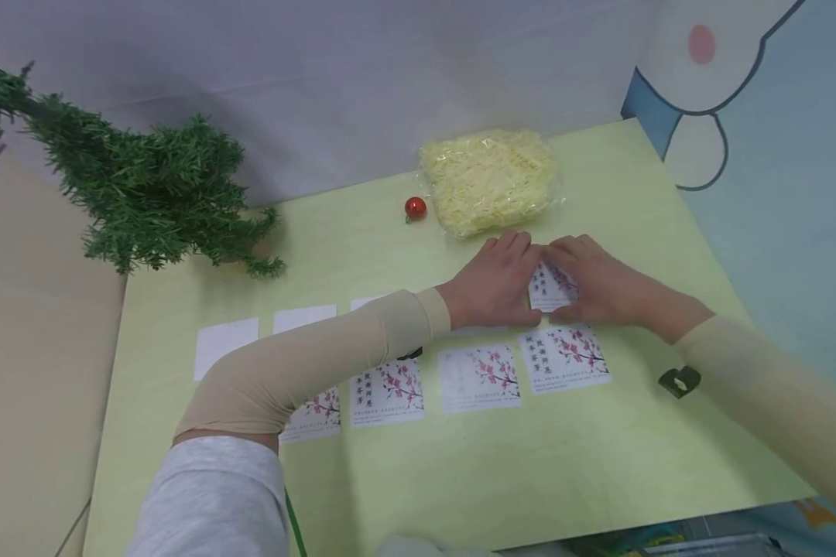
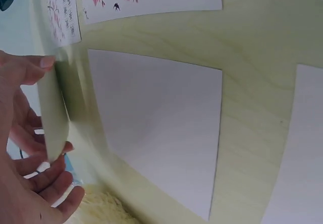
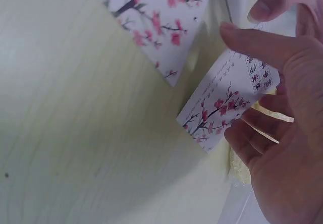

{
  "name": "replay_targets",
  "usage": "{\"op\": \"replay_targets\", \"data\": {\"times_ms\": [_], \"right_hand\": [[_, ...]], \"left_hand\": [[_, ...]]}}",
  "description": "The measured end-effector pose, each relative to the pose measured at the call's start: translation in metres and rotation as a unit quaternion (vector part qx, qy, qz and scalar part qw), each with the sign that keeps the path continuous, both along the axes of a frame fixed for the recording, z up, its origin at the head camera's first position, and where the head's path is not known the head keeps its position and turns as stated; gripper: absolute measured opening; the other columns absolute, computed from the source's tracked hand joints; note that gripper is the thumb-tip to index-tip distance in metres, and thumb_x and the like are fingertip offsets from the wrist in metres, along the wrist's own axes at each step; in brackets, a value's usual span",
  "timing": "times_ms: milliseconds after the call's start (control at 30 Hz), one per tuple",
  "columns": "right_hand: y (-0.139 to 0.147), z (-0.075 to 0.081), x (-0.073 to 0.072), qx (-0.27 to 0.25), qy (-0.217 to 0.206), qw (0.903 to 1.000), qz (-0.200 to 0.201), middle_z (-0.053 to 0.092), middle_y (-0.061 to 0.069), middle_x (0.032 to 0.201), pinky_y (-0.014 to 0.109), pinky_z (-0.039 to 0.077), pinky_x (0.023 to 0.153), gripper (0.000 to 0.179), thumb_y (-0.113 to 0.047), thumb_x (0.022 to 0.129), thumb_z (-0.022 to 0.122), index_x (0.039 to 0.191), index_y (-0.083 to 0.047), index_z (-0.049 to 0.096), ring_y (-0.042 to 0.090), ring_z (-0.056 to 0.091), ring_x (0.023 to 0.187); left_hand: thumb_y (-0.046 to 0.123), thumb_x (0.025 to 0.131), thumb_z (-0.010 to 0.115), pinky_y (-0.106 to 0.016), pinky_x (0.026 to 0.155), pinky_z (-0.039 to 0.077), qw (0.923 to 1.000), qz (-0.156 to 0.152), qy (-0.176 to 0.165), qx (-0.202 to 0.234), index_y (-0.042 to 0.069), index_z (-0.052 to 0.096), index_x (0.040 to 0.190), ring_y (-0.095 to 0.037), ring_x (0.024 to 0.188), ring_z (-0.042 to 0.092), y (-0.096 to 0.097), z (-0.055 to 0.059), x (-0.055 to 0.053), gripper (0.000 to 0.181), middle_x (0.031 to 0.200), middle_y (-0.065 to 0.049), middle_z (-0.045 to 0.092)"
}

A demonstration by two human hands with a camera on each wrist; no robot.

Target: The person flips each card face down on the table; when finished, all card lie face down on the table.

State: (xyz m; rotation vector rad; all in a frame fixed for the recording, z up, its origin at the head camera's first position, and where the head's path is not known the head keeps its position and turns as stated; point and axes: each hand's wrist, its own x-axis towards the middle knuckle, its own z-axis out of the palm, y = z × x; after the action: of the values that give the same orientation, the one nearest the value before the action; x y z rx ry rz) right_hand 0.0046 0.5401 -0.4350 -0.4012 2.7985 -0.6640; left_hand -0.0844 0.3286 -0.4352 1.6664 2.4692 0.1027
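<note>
A square card with pink blossom branches and dark characters (image 1: 556, 288) is between my two hands, at the right of the table. My left hand (image 1: 491, 282) holds it from the left, with the thumb at the near edge and the fingers at the far edge. From the right, my right hand (image 1: 602, 288) holds the same card in a like way. It stands tilted off the tabletop in the left wrist view. Just nearer to me lies another blossom card (image 1: 566, 360), flat and apart from the hands. A blank white card (image 2: 161, 118) lies beside the left hand.
Nearer lies a row of blossom cards (image 1: 481, 377); farther back are blank white ones (image 1: 226, 346), partly hidden by my left arm. Behind my hands sits a clear bag of pale yellow shreds (image 1: 491, 182), with a red bauble (image 1: 415, 207) beside it. An artificial pine tree (image 1: 160, 186) stands back left.
</note>
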Motion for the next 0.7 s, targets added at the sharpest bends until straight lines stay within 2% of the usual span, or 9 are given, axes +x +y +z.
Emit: {"op": "replay_targets", "data": {"times_ms": [67,133,233,300,400,467,600,633,700], "right_hand": [[-0.001,0.003,0.0,-0.021,-0.001,0.9997,-0.015,0.052,0.024,0.154,0.061,0.046,0.116,0.102,-0.026,0.083,0.097,0.164,0.002,0.043,0.04,0.049,0.137],[0.001,0.005,0.0,-0.045,-0.006,0.9984,-0.032,0.052,0.024,0.151,0.062,0.046,0.116,0.104,-0.024,0.082,0.097,0.165,0.001,0.04,0.041,0.051,0.136],[0.003,0.012,0.002,-0.097,-0.026,0.993,-0.063,0.049,0.023,0.152,0.064,0.046,0.116,0.107,-0.017,0.083,0.096,0.168,-0.001,0.034,0.042,0.052,0.137],[0.004,0.015,0.003,-0.137,-0.037,0.9868,-0.079,0.048,0.023,0.154,0.064,0.045,0.117,0.105,-0.012,0.084,0.095,0.167,-0.001,0.032,0.043,0.052,0.139],[0.005,0.016,0.005,-0.209,-0.052,0.972,-0.095,0.044,0.023,0.159,0.06,0.043,0.121,0.102,-0.004,0.084,0.093,0.164,0.0,0.029,0.045,0.051,0.144],[0.006,0.015,0.005,-0.26,-0.067,0.958,-0.102,0.042,0.022,0.159,0.045,0.044,0.125,0.099,0.001,0.085,0.092,0.161,-0.002,0.028,0.044,0.049,0.148],[0.008,0.013,0.008,-0.343,-0.113,0.9251,-0.117,0.035,0.017,0.164,0.017,0.047,0.115,0.096,0.006,0.089,0.086,0.159,-0.006,0.022,0.043,0.045,0.155],[0.009,0.013,0.009,-0.355,-0.121,0.9188,-0.122,0.034,0.017,0.164,0.013,0.047,0.111,0.096,0.007,0.089,0.085,0.159,-0.008,0.021,0.043,0.045,0.156],[0.012,0.013,0.01,-0.365,-0.129,0.9125,-0.131,0.033,0.018,0.167,0.011,0.047,0.108,0.1,0.008,0.089,0.085,0.161,-0.01,0.018,0.043,0.044,0.156]], "left_hand": [[0.067,0.09,0.076,-0.038,0.112,0.042,0.999,0.005,-0.033,0.029,0.014,0.042,0.16,-0.018,0.132,0.045,-0.002,0.002,-0.001,0.094,0.139,-0.001,0.05],[0.062,0.089,0.081,-0.04,0.12,0.039,0.994,0.018,-0.086,0.064,0.016,0.033,0.164,-0.017,0.146,0.042,-0.004,0.003,-0.003,0.101,0.153,-0.001,0.047],[0.053,0.086,0.09,-0.043,0.129,0.031,0.9774,0.049,-0.172,0.113,0.016,0.019,0.172,-0.014,0.157,0.037,-0.006,0.001,-0.005,0.117,0.166,-0.001,0.041],[0.047,0.085,0.094,-0.045,0.131,0.03,0.9651,0.065,-0.213,0.137,0.014,0.014,0.173,-0.014,0.157,0.038,-0.004,-0.002,-0.005,0.124,0.167,-0.002,0.042],[0.045,0.083,0.096,-0.048,0.129,0.033,0.9585,0.075,-0.236,0.141,0.012,0.017,0.173,-0.017,0.152,0.045,0.0,-0.009,-0.005,0.124,0.164,-0.005,0.046],[0.048,0.085,0.094,-0.048,0.127,0.036,0.9599,0.072,-0.238,0.129,0.012,0.02,0.171,-0.017,0.15,0.046,0.003,-0.014,-0.004,0.119,0.165,-0.005,0.045],[0.051,0.09,0.089,-0.046,0.125,0.039,0.9631,0.063,-0.239,0.107,0.014,0.023,0.169,-0.015,0.146,0.048,0.008,-0.021,-0.003,0.109,0.166,-0.004,0.045],[0.051,0.091,0.088,-0.045,0.124,0.039,0.9632,0.062,-0.24,0.104,0.014,0.023,0.169,-0.014,0.144,0.049,0.009,-0.021,-0.003,0.108,0.165,-0.004,0.046],[0.05,0.092,0.087,-0.046,0.124,0.04,0.9633,0.06,-0.24,0.104,0.014,0.024,0.168,-0.015,0.141,0.051,0.01,-0.022,-0.003,0.105,0.161,-0.005,0.048]]}}
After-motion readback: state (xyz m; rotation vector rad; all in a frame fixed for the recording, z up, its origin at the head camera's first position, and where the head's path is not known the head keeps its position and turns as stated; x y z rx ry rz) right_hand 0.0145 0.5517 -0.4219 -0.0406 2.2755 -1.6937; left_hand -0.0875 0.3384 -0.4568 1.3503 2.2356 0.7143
